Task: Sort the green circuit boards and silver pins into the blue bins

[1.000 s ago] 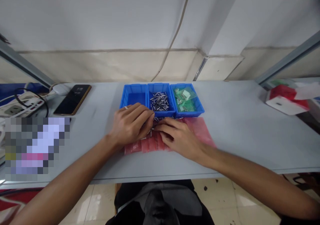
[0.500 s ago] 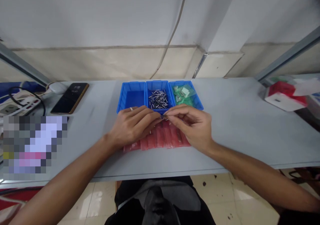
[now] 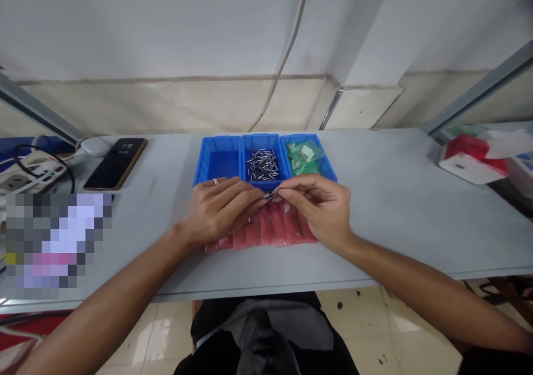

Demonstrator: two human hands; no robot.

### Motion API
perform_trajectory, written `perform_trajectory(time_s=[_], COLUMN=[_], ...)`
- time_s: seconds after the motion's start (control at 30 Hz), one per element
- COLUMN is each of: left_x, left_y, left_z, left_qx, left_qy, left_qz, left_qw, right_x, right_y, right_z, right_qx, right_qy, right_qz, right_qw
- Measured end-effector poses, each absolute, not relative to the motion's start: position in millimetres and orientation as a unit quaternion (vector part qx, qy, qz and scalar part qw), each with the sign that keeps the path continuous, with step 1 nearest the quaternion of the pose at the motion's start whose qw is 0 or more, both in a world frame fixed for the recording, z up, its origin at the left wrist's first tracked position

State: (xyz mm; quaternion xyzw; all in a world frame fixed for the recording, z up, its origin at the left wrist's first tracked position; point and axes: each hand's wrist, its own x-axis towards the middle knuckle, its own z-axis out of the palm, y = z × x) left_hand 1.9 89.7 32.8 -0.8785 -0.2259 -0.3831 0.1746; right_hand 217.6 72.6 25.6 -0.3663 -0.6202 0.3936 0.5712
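My left hand [image 3: 220, 206] is closed, its thumb and fingertips pinched over the front of the blue bins. From the other side my right hand [image 3: 318, 203] comes in, closed, thumb and forefinger pressed together. Small metal pins [image 3: 268, 195] show between the two sets of fingertips; how many is too small to tell. Beneath both hands lies a row of red plastic bags [image 3: 266, 228], partly covered by them. Right behind my fingers, the middle blue bin [image 3: 262, 137] holds many loose metal pins [image 3: 263, 165].
The left blue bin [image 3: 220, 164] shows a bare floor; the right one holds green bags [image 3: 306, 161] with pale pieces. A phone [image 3: 116, 164], a power strip [image 3: 31, 170] and a blurred-out patch are at left. A red and white box [image 3: 472, 161] stands at right.
The fingertips have shifted slightly, and more of the metal pins shows between them. Both hands stay over the same spot; the whole view has drifted a little.
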Motion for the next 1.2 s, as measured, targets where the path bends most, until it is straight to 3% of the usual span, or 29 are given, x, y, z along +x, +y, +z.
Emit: perform_trajectory(time_s=[0.33,0.4,0.57,0.73,1.0,1.2], left_x=[-9.6,-11.1,-10.8,-10.0,-10.2,-10.7], left_y=[94.9,95.9,95.4,93.6,93.9,94.0], left_z=[31.7,31.4,31.3,32.9,32.8,30.7], left_qx=[-0.832,-0.817,-0.813,-0.820,-0.819,-0.820], left_qy=[-0.315,-0.332,-0.340,-0.335,-0.337,-0.339], left_qz=[-0.423,-0.436,-0.441,-0.428,-0.427,-0.424], left_qw=[0.172,0.178,0.169,0.181,0.184,0.182], right_x=[221.5,223.8,221.8,213.8,210.2,215.9], right_y=[87.1,86.6,81.2,80.6,75.1,79.9], right_z=[22.3,22.3,16.8,9.2,3.4,7.6], right_qx=[-0.342,-0.341,-0.259,-0.159,-0.179,-0.260], right_qy=[-0.577,-0.651,-0.883,-0.954,-0.941,-0.892], right_qz=[0.471,0.418,0.147,0.036,0.015,0.107], right_qw=[0.573,0.534,0.363,0.253,0.286,0.355])
